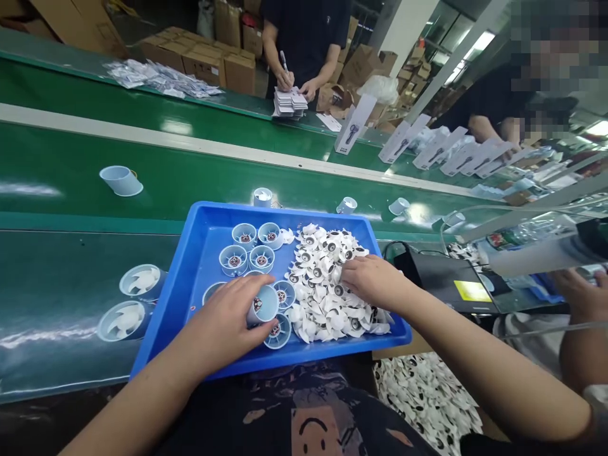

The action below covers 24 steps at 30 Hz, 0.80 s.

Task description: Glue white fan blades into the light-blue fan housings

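Observation:
My left hand (232,316) is wrapped round a light blue cup-shaped housing (266,305), its open end turned toward the right, above the left half of a blue tray (204,221). Several similar housings (234,259) with brown motors inside stand in the tray around it. White fan blades (327,253) are heaped in the tray's right half. My right hand (373,278) reaches into this heap with its fingers curled down together among the blades; what they grip, if anything, is hidden.
Two housings with white blades (141,280) lie left of the tray. More housings (121,181) rest on the green conveyor (61,152) beyond. A box of blades (427,399) is below right. Across the line, a person (304,38) writes on cards; another person's hand (582,291) is at right.

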Motion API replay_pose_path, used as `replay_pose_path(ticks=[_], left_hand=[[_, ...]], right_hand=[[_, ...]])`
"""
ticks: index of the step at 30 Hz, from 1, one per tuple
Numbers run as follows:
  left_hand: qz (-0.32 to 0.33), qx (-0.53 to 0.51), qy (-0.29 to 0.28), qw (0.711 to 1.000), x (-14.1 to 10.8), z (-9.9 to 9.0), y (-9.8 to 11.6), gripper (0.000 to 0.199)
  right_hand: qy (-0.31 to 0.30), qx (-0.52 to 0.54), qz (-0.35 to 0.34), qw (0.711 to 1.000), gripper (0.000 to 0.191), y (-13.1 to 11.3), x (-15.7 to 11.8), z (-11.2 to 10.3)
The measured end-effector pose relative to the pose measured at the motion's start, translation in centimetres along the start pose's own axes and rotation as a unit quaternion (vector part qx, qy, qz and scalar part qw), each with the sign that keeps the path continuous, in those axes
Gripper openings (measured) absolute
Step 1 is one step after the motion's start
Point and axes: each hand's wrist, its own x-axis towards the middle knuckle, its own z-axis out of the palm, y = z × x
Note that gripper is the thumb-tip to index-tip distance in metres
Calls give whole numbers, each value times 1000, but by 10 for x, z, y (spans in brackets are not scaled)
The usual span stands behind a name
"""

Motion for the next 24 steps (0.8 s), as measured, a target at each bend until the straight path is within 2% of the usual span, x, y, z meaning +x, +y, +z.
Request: replay_pose_path(ticks=[4,12,20,24], left_hand=[[1,-4,20,1000,0,2,-2,50],[-41,-53,78,995,-5,-2,5,55],[-13,-96,99,990,-4,-6,5,51],[18,-130,88,987,-7,-11,7,53]], right_hand=[[-59,-26,29,997,16,-11,11,-12],[-100,-21,138,985,27,-19,19,-10],[-141,55,102,983,22,-22,19,-28],[-146,79,129,978,21,-23,25,-26]])
